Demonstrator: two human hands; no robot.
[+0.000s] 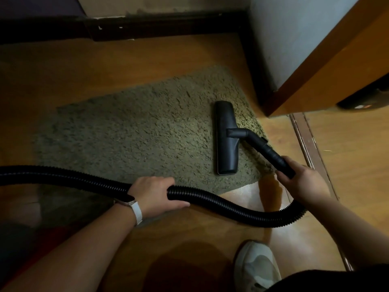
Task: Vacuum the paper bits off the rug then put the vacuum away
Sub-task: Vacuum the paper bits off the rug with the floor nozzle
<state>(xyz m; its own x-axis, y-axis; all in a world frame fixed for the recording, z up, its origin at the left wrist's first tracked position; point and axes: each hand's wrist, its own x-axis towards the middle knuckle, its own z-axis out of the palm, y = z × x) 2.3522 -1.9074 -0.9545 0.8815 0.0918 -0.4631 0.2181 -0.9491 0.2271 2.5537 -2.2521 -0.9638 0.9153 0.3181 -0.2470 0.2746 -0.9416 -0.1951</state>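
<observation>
Rug, floor head near right edge; left hand closed around hose, right hand around wand.

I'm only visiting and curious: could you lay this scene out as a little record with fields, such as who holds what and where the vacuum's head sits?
left hand: grips the black ribbed hose
right hand: grips the rigid tube behind the nozzle
nozzle: flat on the rug, near its right end
rug: shaggy, greenish, lying on a wooden floor; no litter that I can make out in the dim light
also in view: white shoe; watch on the left wrist
</observation>
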